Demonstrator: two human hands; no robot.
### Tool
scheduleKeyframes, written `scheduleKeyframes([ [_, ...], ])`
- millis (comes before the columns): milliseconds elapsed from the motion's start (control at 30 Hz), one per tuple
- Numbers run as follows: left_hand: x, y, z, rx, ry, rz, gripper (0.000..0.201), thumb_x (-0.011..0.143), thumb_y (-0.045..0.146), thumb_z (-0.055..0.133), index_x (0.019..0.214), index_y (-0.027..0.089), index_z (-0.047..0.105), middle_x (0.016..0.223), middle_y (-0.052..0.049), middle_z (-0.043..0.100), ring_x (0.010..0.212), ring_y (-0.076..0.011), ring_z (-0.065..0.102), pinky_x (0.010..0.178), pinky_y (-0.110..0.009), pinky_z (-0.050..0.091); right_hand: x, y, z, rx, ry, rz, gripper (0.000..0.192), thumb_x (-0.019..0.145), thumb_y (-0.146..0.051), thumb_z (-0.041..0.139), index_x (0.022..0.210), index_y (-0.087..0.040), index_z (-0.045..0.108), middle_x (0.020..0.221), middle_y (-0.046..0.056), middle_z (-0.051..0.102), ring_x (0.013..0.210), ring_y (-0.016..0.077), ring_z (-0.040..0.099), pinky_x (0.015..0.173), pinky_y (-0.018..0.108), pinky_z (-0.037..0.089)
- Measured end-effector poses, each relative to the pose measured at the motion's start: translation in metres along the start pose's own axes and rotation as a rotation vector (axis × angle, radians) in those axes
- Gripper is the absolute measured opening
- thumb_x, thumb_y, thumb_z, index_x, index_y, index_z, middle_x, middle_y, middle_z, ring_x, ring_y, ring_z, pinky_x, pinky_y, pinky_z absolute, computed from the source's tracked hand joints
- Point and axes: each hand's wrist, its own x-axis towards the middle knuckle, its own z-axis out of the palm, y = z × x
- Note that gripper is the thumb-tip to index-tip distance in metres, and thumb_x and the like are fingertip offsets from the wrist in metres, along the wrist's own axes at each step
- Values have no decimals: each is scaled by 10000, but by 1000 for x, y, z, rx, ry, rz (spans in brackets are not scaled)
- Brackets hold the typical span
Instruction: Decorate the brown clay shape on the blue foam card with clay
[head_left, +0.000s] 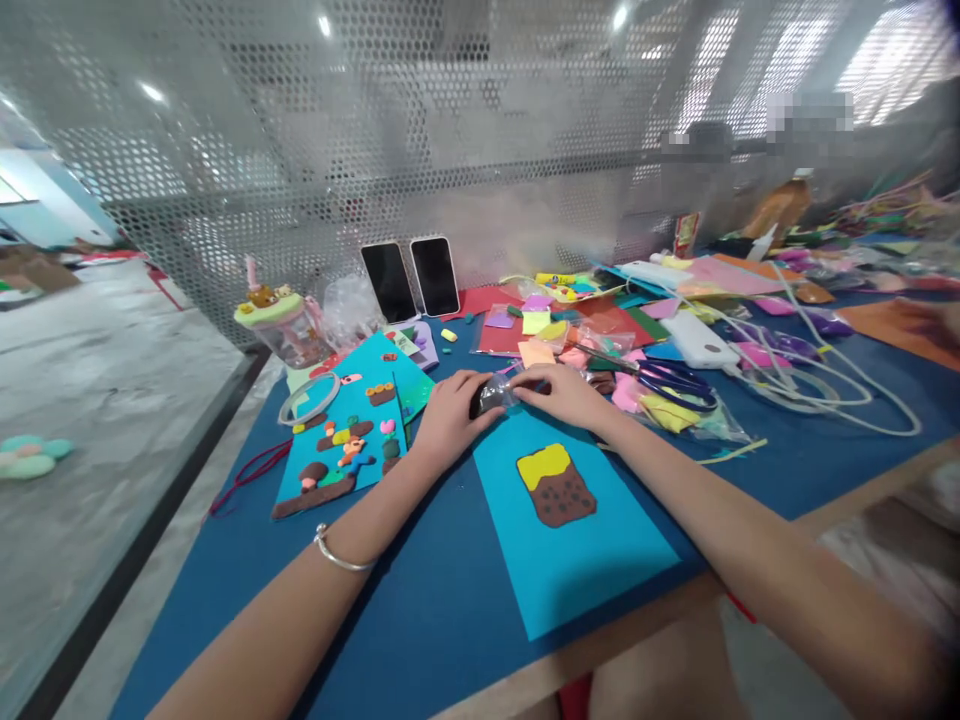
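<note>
Between my two hands is a small clear plastic packet [495, 393] with something dark in it, probably clay. My left hand [452, 412] is closed around its left side. On the other side, the fingertips of my right hand [556, 392] pinch the packet's edge. Below them lies a bright blue sheet [506, 545], bearing a flat clay shape [556, 487] with a yellow top and a brown, dark-spotted lower part. To the left, another blue sheet [300, 462] carries several small clay figures in brown, orange and green.
Two phones [435, 277] lean against the perforated metal screen [450, 150]. A lidded cup [289, 330] stands at the table's left edge. Dark-handled scissors [675, 384], clay packets, a white power bank [700, 340] and looped cables [840, 390] crowd the right. A co-worker's blurred hand [922, 325] is at far right.
</note>
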Motion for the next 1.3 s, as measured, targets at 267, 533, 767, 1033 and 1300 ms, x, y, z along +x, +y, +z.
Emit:
scheduleKeyframes([
  [267, -3, 9, -1, -51, 12, 158, 425, 855, 355, 643, 1231, 182, 545, 1168, -103, 616, 1085, -250, 585, 907, -381, 462, -12, -3, -10, 173, -123, 59, 192, 768, -357, 689, 824, -180, 733, 871, 52, 738, 816, 202, 657, 731, 298, 494],
  [533, -4, 8, -2, 8, 9, 171, 436, 867, 389, 623, 1248, 194, 543, 1175, -103, 618, 1089, -250, 586, 902, -378, 451, -15, -7, -7, 163, -108, 40, 176, 801, -338, 637, 794, -188, 730, 833, 47, 726, 801, 189, 633, 707, 290, 471],
  [767, -4, 8, -2, -2, 13, 159, 437, 874, 403, 614, 1247, 189, 538, 1187, -96, 621, 1087, -245, 588, 882, -371, 444, -14, -8, -9, 218, -88, 71, 179, 767, -334, 662, 815, -175, 729, 842, 53, 724, 761, 173, 627, 694, 292, 477],
  [1033, -5, 8, 0, 52, -8, 170, 441, 878, 424, 605, 1257, 208, 543, 1189, -93, 629, 1100, -243, 589, 899, -367, 426, -14, -6, -4, 237, -95, 107, 187, 759, -342, 672, 838, -186, 737, 895, 66, 738, 816, 196, 655, 712, 305, 504],
  [1300, -5, 6, 1, 45, 23, 194, 425, 885, 427, 592, 1239, 194, 554, 1170, -101, 636, 1079, -243, 597, 870, -364, 441, -12, -5, 1, 292, -83, 90, 186, 775, -350, 637, 783, -179, 710, 806, 45, 714, 757, 179, 631, 680, 295, 482],
])
